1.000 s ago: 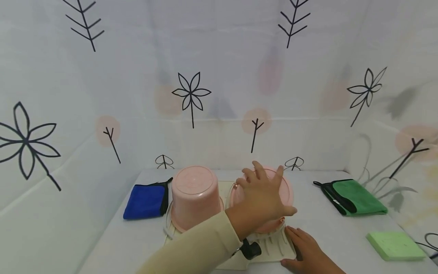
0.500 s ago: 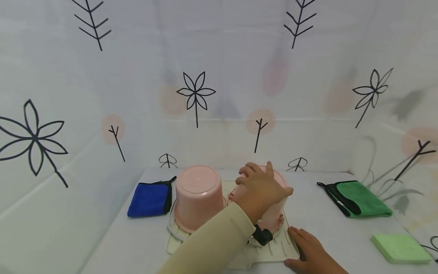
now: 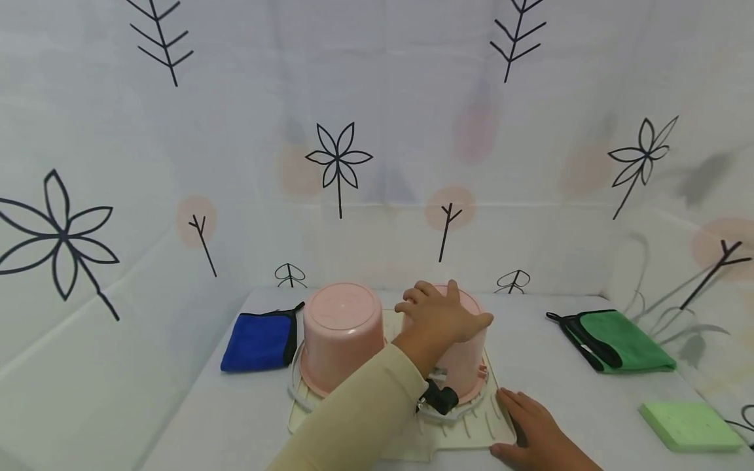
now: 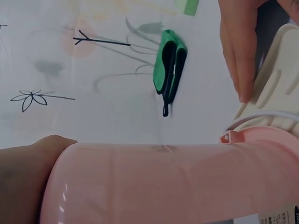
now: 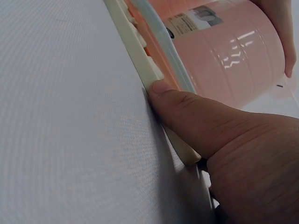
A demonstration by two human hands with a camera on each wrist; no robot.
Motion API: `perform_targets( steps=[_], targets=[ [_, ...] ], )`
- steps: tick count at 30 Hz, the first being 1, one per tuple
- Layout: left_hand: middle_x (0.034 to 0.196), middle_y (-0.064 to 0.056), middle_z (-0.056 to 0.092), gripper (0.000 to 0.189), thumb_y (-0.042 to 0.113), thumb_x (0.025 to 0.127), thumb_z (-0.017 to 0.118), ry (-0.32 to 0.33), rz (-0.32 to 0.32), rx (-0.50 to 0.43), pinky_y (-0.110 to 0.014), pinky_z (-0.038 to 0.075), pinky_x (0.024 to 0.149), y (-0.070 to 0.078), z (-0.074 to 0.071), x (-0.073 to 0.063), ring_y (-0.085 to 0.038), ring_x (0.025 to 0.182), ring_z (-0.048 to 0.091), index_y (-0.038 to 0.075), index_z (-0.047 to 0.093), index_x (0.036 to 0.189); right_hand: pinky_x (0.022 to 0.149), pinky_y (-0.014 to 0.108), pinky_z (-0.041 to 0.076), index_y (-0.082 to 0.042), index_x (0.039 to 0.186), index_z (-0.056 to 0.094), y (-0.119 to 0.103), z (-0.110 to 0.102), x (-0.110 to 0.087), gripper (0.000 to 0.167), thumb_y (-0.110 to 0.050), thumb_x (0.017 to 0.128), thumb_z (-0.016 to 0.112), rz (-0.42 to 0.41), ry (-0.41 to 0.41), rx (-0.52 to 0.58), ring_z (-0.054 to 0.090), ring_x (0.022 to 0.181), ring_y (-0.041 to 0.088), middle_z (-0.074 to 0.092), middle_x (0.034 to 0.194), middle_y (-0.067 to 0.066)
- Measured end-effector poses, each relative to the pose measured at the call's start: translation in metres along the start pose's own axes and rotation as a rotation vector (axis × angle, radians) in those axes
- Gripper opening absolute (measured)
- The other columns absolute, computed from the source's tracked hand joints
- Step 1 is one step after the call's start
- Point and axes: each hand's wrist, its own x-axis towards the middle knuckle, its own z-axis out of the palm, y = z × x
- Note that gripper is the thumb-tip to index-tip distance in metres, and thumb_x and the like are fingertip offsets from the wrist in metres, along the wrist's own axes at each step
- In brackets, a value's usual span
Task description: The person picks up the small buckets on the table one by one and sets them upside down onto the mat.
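Observation:
Two pink plastic buckets stand upside down, side by side, on a cream ridged draining board (image 3: pixel 482 428). My left hand (image 3: pixel 443 320) rests with spread fingers on the upturned base of the right bucket (image 3: pixel 469 363); its forearm crosses in front of the board. The right bucket's rim, with a pale handle (image 4: pixel 261 113) beside it, is down on the ridges. At the board's near right corner, my right hand (image 3: pixel 533 425) holds the edges, thumb (image 5: pixel 175 103) along the front and fingers along the side. The left bucket (image 3: pixel 343 327) is untouched, its lower front partly behind the sleeve.
A folded blue cloth (image 3: pixel 256 343) with black trim lies left of the buckets. On the right are a folded green cloth (image 3: pixel 633 340) and, nearer, a light green sponge (image 3: pixel 692 425). A white patterned curtain (image 3: pixel 383 131) hangs behind and around the white table.
The right bucket has tipped from a lean towards me to standing straight on its rim, my left hand moving with it. My right hand keeps its place at the corner. The view has shifted slightly.

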Motion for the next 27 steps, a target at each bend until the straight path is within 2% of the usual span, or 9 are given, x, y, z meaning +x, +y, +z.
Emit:
perform_targets(
  steps=[5, 13, 19, 23, 27],
  targets=[
    [0.170, -0.020, 0.020, 0.097, 0.095, 0.083, 0.038, 0.007, 0.028, 0.026, -0.063, 0.036, 0.111, 0.000, 0.002, 0.001, -0.044, 0.150, 0.031, 0.049, 0.013, 0.166, 0.112, 0.073, 0.035, 0.000, 0.157, 0.043, -0.004, 0.000, 0.001, 0.109, -0.057, 0.075, 0.089, 0.063, -0.013, 0.020, 0.036, 0.144, 0.055, 0.043, 0.158, 0.026],
    [0.168, -0.018, 0.025, 0.097, 0.099, 0.080, 0.033, 0.049, 0.087, 0.052, -0.060, 0.038, 0.109, -0.002, 0.009, 0.007, -0.042, 0.146, 0.036, 0.054, 0.012, 0.164, 0.111, 0.073, 0.035, 0.000, 0.157, 0.042, -0.006, -0.001, 0.001, 0.111, -0.058, 0.075, 0.089, 0.088, -0.029, -0.002, 0.035, 0.144, 0.056, 0.042, 0.158, 0.027],
    [0.166, -0.018, 0.028, 0.098, 0.100, 0.080, 0.031, 0.054, 0.110, 0.045, -0.060, 0.040, 0.106, -0.004, 0.012, 0.013, -0.042, 0.142, 0.039, 0.053, 0.012, 0.164, 0.112, 0.074, 0.033, 0.000, 0.158, 0.041, -0.006, -0.002, 0.001, 0.112, -0.058, 0.075, 0.088, 0.088, -0.038, 0.014, 0.034, 0.145, 0.056, 0.041, 0.159, 0.027],
    [0.169, -0.016, 0.026, 0.097, 0.100, 0.081, 0.029, 0.050, 0.144, -0.045, -0.063, 0.037, 0.109, -0.007, 0.009, 0.014, -0.041, 0.149, 0.035, 0.053, 0.014, 0.164, 0.111, 0.074, 0.034, 0.002, 0.157, 0.041, -0.004, -0.003, -0.001, 0.109, -0.056, 0.077, 0.088, 0.050, -0.027, 0.015, 0.034, 0.144, 0.057, 0.042, 0.159, 0.028],
    [0.169, -0.010, 0.028, 0.093, 0.097, 0.084, 0.033, 0.070, 0.193, -0.229, -0.067, 0.034, 0.111, -0.014, -0.001, 0.012, -0.039, 0.150, 0.034, 0.050, 0.021, 0.164, 0.111, 0.074, 0.034, 0.002, 0.157, 0.042, -0.005, -0.003, -0.001, 0.108, -0.056, 0.077, 0.088, 0.043, -0.024, 0.016, 0.035, 0.144, 0.056, 0.042, 0.159, 0.027]
  ],
)
